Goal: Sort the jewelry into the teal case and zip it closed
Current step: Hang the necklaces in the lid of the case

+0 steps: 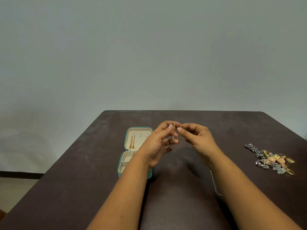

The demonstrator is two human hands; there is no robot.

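The teal case (128, 132) lies open on the dark table (83, 180), cream inside. A pair of long gold earrings (132, 142) hangs in its lid, and its lower compartments are partly hidden behind my left wrist. Above the table, right of the case, my left hand (159, 145) and my right hand (197, 138) both pinch the top of a thin gold chain (174, 132), which dangles in a folded loop between them. A heap of silver and gold jewelry (274, 159) lies at the right of the table.
A thin silver chain (214, 183) lies stretched on the table beside my right forearm. The table's far edge runs just behind my hands, with a plain grey wall beyond. Floor shows past the table's left edge.
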